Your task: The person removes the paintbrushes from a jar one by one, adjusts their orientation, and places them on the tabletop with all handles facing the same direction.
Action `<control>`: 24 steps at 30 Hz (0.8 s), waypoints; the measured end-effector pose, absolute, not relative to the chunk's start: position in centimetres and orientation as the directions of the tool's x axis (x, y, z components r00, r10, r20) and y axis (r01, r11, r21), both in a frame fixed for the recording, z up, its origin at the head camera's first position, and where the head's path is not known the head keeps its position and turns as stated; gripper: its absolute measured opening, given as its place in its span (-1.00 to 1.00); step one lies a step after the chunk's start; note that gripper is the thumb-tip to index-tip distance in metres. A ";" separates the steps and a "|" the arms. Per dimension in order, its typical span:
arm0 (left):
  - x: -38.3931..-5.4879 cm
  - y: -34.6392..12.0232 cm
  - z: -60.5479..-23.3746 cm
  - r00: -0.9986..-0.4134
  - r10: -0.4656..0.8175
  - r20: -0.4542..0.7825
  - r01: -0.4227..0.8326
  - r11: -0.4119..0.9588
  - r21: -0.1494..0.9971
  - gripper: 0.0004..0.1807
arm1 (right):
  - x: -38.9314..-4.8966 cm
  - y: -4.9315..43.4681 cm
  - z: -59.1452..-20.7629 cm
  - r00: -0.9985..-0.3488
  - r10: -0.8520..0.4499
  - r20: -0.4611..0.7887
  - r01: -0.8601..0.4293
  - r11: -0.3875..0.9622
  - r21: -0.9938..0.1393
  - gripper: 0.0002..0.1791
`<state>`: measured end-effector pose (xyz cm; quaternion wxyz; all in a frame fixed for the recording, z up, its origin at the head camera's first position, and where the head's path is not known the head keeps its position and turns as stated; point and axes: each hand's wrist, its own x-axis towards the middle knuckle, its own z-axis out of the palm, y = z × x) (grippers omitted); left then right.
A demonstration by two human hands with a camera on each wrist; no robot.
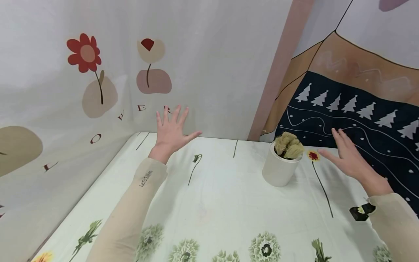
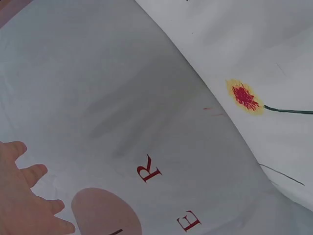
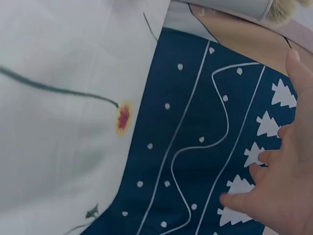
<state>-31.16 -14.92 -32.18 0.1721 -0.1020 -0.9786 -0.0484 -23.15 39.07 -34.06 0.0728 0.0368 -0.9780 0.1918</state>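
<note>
On the table stands a white cylindrical pot [image 1: 280,168] with a fuzzy yellowish-tan plant [image 1: 288,146] in dark filling. Left of the pot, over the back of the table, my left hand [image 1: 171,134] is raised with its fingers spread, holding nothing. To the pot's right my right hand [image 1: 355,160] hovers with straight fingers and thumb apart, also holding nothing; of the two hands it is nearer the pot. The right wrist view shows the right hand [image 3: 281,171] in front of dark blue cloth, with part of the pot [image 3: 234,7] at the top edge.
A white cloth [image 1: 222,203] printed with flowers and stems covers the table. Behind it hangs a pale curtain [image 1: 216,72] with flower shapes and letters. At the right is a dark blue cloth [image 1: 314,112] with white trees. A black object [image 1: 360,213] is at the right sleeve.
</note>
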 end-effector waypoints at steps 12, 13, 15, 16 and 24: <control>-30.6 -13.8 -32.5 -0.917 0.199 0.345 0.246 0.964 0.098 0.07 | -22.3 37.5 -35.0 -0.981 -0.070 0.184 -0.146 0.885 -0.442 -0.04; -30.6 -13.7 -32.5 -0.918 0.201 0.341 0.248 0.964 0.100 0.07 | -22.2 37.4 -35.2 -0.980 -0.067 0.189 -0.146 0.883 -0.445 -0.06; -30.6 -13.6 -32.6 -0.917 0.202 0.343 0.251 0.963 0.103 0.05 | -22.1 37.0 -35.4 -0.977 -0.063 0.205 -0.153 0.873 -0.462 -0.10; -30.6 -13.5 -32.7 -0.917 0.204 0.342 0.253 0.962 0.106 0.05 | -22.1 36.9 -35.5 -0.975 -0.061 0.213 -0.158 0.865 -0.476 -0.11; -30.4 -13.0 -33.2 -0.907 0.217 0.361 0.277 0.953 0.120 0.02 | -21.8 35.4 -36.3 -0.963 -0.087 0.256 -0.231 0.755 -0.614 -0.16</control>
